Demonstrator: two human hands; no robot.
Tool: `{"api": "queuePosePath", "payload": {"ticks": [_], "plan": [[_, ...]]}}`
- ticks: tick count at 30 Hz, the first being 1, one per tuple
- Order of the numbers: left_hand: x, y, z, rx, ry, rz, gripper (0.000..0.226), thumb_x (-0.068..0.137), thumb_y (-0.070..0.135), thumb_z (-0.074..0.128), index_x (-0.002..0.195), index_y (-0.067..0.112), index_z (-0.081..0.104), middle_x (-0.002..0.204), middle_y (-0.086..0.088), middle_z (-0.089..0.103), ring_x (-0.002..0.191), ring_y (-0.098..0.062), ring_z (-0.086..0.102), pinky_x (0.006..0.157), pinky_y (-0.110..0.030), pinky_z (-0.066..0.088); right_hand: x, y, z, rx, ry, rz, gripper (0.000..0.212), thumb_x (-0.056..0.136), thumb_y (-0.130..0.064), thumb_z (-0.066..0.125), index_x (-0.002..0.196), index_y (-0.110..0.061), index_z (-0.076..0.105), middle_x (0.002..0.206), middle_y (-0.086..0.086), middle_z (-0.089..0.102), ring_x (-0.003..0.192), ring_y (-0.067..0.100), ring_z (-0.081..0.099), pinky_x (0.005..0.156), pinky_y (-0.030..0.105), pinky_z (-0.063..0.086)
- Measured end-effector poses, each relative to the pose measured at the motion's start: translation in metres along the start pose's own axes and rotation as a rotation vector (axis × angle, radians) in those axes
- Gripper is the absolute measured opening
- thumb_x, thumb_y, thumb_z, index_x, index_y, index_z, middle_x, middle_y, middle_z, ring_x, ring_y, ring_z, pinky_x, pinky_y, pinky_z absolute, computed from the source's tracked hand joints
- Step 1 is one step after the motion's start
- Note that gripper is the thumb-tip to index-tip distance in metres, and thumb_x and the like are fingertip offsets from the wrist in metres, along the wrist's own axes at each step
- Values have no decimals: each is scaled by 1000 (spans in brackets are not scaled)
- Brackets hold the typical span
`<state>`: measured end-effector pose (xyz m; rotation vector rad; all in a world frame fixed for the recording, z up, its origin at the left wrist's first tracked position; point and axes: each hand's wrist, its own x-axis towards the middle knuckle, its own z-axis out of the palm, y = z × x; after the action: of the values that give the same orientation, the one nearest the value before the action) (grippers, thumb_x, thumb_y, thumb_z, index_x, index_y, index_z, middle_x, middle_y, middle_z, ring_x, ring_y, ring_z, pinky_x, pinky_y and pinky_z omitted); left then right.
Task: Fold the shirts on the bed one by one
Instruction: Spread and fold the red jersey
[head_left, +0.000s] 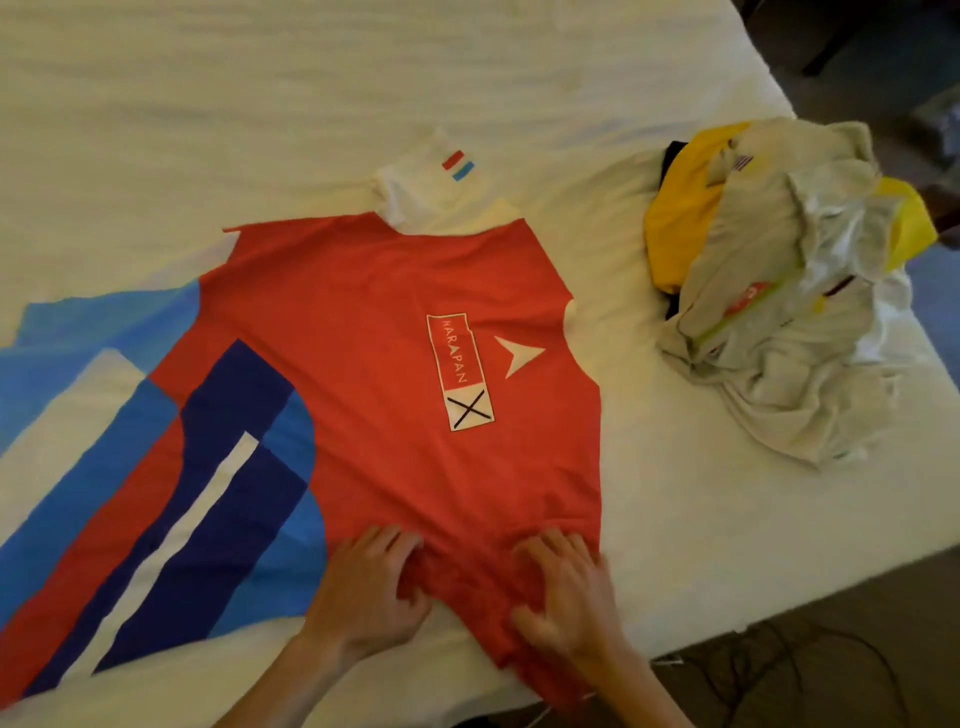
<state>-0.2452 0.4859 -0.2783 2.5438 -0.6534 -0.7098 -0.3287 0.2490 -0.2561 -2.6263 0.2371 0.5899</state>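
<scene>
Two hands, my left hand (371, 587) and right hand (563, 592), press flat with fingers spread on the red shirt (395, 332) lying across the bed (260, 104), smoothing it; next I'd fold a side inward.

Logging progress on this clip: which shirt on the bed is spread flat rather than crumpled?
The red shirt with the HARAPAN print, under both hands; the yellow shirt and white shirt lie bunched in a heap at the right.

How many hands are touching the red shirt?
2: the left hand and the right hand both rest on the red shirt near the bed's front edge.
</scene>
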Motion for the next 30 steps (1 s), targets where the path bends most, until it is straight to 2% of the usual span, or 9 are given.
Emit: {"api": "queuePosePath", "payload": {"ticks": [2, 5, 8, 12, 14, 17, 24, 28, 30], "plan": [[25, 10, -2, -3, 45, 38, 32, 64, 40, 61, 93, 27, 62, 90, 11, 58, 86, -16, 56, 71, -35, 50, 36, 10, -21, 226, 179, 112, 65, 63, -56, 50, 122, -29, 59, 124, -6, 52, 110, 20, 49, 86, 41, 42], [67, 22, -1, 42, 60, 99, 31, 73, 36, 57, 98, 20, 63, 100, 1, 58, 96, -25, 56, 81, -41, 50, 101, 28, -45, 367, 387, 454, 70, 81, -47, 64, 142, -21, 41, 140, 5, 42, 125, 27, 43, 99, 49, 41], [102, 30, -1, 54, 54, 85, 31, 81, 34, 55, 107, 19, 63, 110, -1, 58, 105, -25, 53, 90, -40, 47, 149, 49, -59, 445, 306, 557, 74, 86, -46, 69, 146, -16, 38, 141, 8, 47, 126, 30, 49, 101, 44, 44], [126, 31, -11, 66, 59, 57, 32, 77, 37, 51, 103, 23, 62, 107, 2, 57, 105, -23, 54, 85, -39, 46, 162, 77, -75, 508, 392, 626, 35, 87, -15, 64, 121, -12, 60, 114, 13, 68, 106, 35, 63, 85, 35, 46], [134, 23, -18, 57, 136, 51, 30, 72, 38, 54, 96, 23, 65, 100, 2, 59, 99, -24, 57, 79, -41, 49, 163, 72, -75, 407, 420, 682, 51, 79, -18, 64, 129, -15, 50, 122, 10, 60, 112, 35, 56, 88, 42, 45], [153, 2, -35, 81, 264, 23, 29, 73, 38, 54, 93, 22, 66, 101, 2, 59, 97, -24, 58, 78, -41, 48, 191, 52, -81, 239, 459, 625, 72, 74, -34, 68, 139, -20, 39, 136, 7, 45, 123, 33, 44, 95, 51, 40], [230, -44, -85, 185, 386, -7, 43, 88, 35, 45, 122, 14, 63, 138, -11, 54, 129, -31, 51, 101, -49, 42, 340, 6, -139, 174, 436, 285, 59, 89, -38, 58, 142, -17, 41, 143, 8, 45, 131, 31, 41, 104, 51, 32], [275, -64, -102, 160, 367, -102, 52, 99, 35, 49, 148, 20, 43, 162, -7, 28, 151, -26, 21, 120, -51, 20, 431, -32, -165, 176, 284, 173, 73, 90, -42, 62, 150, -16, 29, 153, 8, 35, 139, 32, 33, 107, 52, 31], [291, -75, -103, 175, 321, -126, 60, 102, 46, 36, 158, 27, 21, 167, -1, 7, 154, -21, -1, 123, -50, 5, 467, -51, -177, 215, 251, 191, 83, 88, -48, 65, 152, -16, 23, 155, 7, 32, 141, 32, 31, 107, 52, 31]]}}
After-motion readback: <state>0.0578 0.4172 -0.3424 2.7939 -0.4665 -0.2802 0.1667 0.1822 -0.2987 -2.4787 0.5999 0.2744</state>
